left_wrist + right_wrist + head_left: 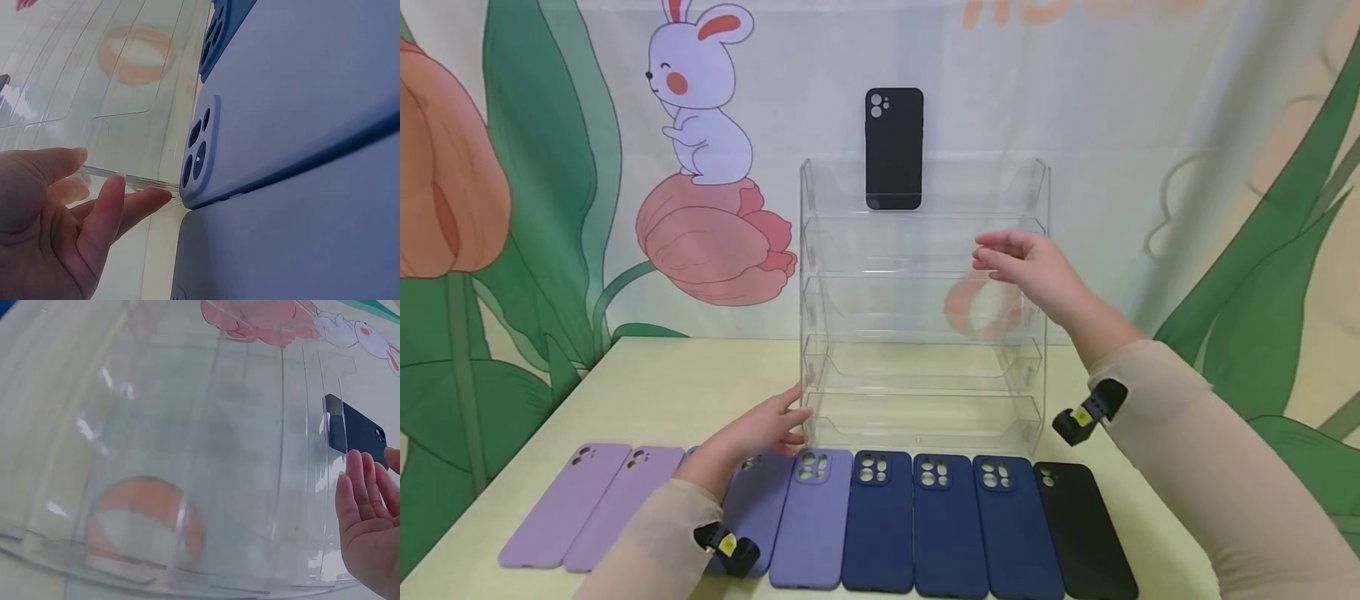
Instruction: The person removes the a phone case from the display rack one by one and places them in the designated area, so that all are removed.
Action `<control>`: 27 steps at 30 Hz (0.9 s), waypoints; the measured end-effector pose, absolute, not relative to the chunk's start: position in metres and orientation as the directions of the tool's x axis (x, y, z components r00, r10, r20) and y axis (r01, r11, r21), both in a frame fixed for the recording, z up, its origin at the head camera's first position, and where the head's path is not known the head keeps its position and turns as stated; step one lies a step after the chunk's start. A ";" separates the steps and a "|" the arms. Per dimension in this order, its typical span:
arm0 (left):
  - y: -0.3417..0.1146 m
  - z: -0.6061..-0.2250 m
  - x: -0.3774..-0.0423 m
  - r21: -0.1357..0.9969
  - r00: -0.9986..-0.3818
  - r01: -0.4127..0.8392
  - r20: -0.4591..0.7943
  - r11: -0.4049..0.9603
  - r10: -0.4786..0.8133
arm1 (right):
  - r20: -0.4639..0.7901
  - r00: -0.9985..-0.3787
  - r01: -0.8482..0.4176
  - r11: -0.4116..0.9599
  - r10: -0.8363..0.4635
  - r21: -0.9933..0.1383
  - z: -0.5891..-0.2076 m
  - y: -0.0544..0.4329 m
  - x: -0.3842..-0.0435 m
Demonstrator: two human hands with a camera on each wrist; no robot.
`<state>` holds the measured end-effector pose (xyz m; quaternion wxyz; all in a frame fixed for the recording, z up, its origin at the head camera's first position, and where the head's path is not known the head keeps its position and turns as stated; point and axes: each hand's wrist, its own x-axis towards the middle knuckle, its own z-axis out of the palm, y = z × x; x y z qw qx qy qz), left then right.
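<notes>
A clear tiered display rack [917,408] stands upright on the table. In its top tier leans a black phone case [894,150], also visible in the right wrist view. My left hand [767,425] grips the rack's left side edge low down; in the left wrist view the thumb and fingers [107,215] lie about the clear panel. Up at the right, my right hand [1026,262] hovers in front of the upper tiers, below the black case's level, holding nothing. Its fingers [356,494] are loosely extended.
Along the table's front lies a row of phone cases: purple ones [565,508] at left, a lavender one [811,533], three navy ones [880,533] and a black one [1086,529] at right. My left arm covers part of the row. A printed curtain [1120,167] hangs behind.
</notes>
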<state>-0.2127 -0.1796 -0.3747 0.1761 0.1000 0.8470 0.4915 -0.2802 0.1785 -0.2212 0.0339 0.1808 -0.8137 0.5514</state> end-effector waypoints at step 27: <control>-0.181 -0.374 -0.211 0.884 -0.921 -0.004 -0.186 0.468 0.342 | 0.372 -0.920 -0.384 0.468 -0.121 -0.796 -0.150 0.101 -0.357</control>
